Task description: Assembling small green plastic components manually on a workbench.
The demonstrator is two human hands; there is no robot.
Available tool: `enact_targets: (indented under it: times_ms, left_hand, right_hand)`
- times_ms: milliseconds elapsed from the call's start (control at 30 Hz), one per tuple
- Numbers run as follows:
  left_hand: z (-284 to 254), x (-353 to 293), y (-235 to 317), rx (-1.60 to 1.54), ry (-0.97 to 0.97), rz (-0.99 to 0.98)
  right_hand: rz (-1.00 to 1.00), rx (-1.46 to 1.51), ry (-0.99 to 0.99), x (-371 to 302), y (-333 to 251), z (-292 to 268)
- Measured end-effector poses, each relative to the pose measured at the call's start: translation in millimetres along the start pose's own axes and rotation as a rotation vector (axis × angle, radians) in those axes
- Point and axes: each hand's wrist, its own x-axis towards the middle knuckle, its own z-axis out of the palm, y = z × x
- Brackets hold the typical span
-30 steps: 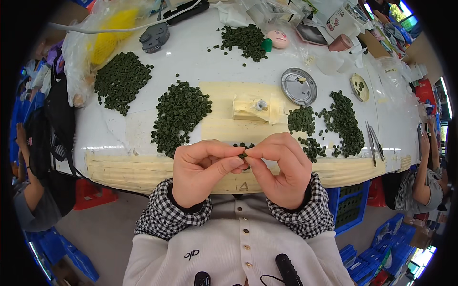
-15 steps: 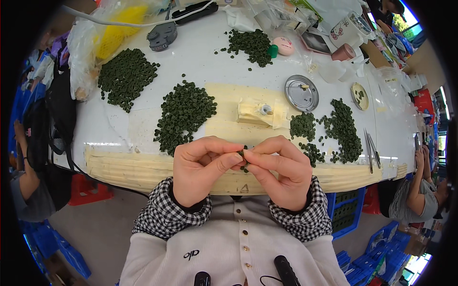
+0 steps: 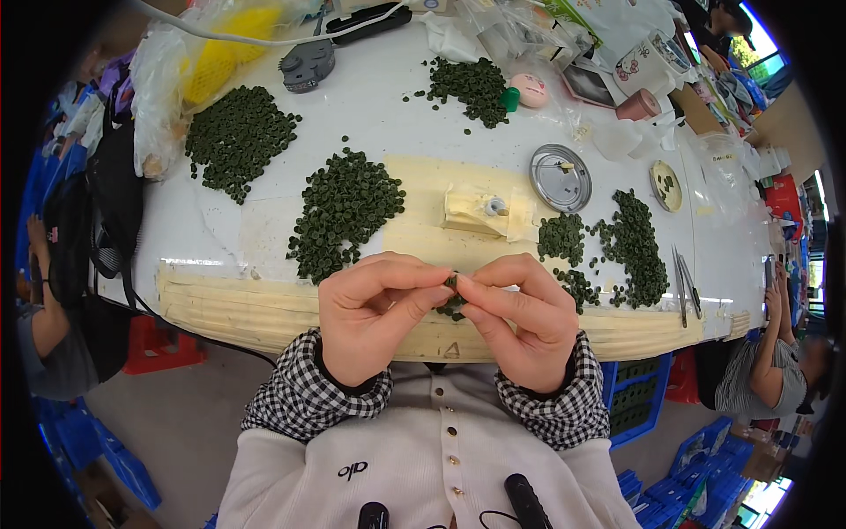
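My left hand and my right hand meet over the table's taped front edge. Between their fingertips is a small dark green round part, mostly covered by the fingers. A few more green pieces show just below it, partly hidden by my hands. Beyond my left hand lies a large heap of the same cup-like green parts. Past my right hand stands a cream taped block with a small metal post on top. Smaller groups of green parts lie right of the block.
Further heaps of green parts lie at the far left, the back and the right. A round metal lid, a small dish and tweezers sit on the right. A blue crate stands below the table.
Both hands stay together at the same spot; the fingertips shift slightly around the green part, and more of it shows. The whole view has moved a little.
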Motion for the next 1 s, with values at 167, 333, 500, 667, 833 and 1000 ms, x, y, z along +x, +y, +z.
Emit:
enact_targets:
  times_ms: [167,333,500,667,833,1000]
  left_hand:
    - [-1.3,0.8,1.0,0.046,-0.028,0.013]
    - [0.3,0.5,3.6,0.045,-0.022,-0.001]
    - [0.7,0.8,2.7,0.016,-0.012,-0.034]
    - [-0.6,0.0,1.9,-0.005,-0.020,-0.027]
    - [-0.3,0.7,1.6,-0.004,-0.024,-0.005]
    - [-0.8,-0.4,-0.5,-0.017,0.008,-0.060]
  right_hand:
    - [-0.051,0.003,-0.044,1.0,4.3,-3.7]
    - [-0.098,-0.029,-0.052,0.2,4.8,-4.3]
    - [-0.056,-0.023,-0.036,-0.7,4.3,-3.5]
    - [-0.018,-0.018,-0.037,0.0,1.0,-3.9]
    - [-0.011,-0.021,-0.045,0.5,-0.1,-5.7]
    - [0.011,-0.231,0.121,9.0,-3.8,-17.3]
